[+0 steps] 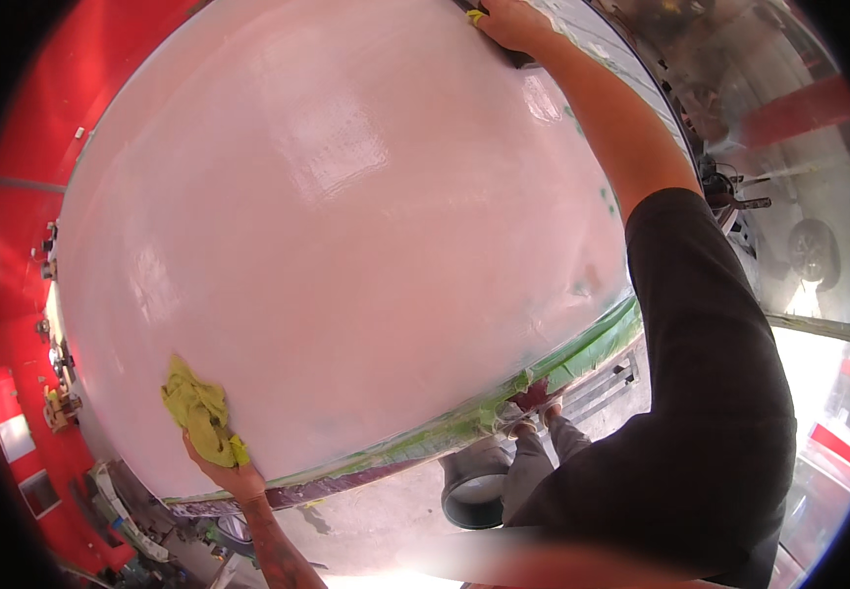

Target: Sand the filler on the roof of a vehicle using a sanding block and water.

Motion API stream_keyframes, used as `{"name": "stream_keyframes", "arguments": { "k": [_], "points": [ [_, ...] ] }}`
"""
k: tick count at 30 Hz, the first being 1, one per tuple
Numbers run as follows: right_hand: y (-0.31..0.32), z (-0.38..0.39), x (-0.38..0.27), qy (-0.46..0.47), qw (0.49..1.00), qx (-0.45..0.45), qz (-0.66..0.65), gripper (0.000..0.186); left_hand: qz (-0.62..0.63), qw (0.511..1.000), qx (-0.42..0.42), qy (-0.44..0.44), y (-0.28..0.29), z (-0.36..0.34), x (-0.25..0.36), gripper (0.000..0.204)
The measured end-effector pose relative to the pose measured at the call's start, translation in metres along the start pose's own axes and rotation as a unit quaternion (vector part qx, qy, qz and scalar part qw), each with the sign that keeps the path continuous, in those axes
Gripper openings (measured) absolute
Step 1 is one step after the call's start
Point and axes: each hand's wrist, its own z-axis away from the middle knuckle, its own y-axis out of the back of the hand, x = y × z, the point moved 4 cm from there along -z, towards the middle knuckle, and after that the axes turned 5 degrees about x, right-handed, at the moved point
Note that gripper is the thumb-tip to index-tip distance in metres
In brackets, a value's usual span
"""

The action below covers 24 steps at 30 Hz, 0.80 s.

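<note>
A broad, pale pink and white panel [346,265] with a smooth curved surface fills the middle, shiny and wet-looking in patches. Near its lower left corner my left hand [229,473] grips a crumpled yellow-green cloth [197,407], which lies against the panel. My right arm reaches across to the far edge. There my right hand [513,25] is closed over a dark flat block [515,57] on the panel, partly hidden under the hand and cut off by the frame. A small yellow bit shows by its fingers.
Green masking film [425,432] runs along the panel's near edge, torn in places over dark red. A dark bucket [474,496] stands on the floor beside my feet. Red walls [27,236] rise at left, and a wheel [814,251] appears at right.
</note>
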Motion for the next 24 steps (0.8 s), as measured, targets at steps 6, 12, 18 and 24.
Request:
{"name": "stream_keyframes", "arguments": {
  "k": [6, 12, 18, 24],
  "points": [
    [0.016, 0.168, -0.015, 0.076, 0.994, 0.033, -0.071, 0.056, -0.113, 0.993, 0.006, -0.041, 0.022, 0.005, -0.009, 0.074],
    [0.023, 0.094, -0.014, 0.022, 0.999, 0.028, -0.037, 0.05, -0.073, 0.996, 0.017, -0.047, 0.019, 0.005, -0.006, 0.079],
    [0.006, 0.054, -0.03, -0.017, 0.999, 0.047, -0.003, 0.046, -0.093, 0.995, 0.009, -0.042, 0.012, -0.001, -0.003, 0.078],
    [0.027, 0.214, -0.037, 0.116, 0.989, 0.074, -0.048, 0.056, -0.198, 0.973, 0.035, -0.113, 0.024, 0.002, 0.008, 0.073]
  ]
}}
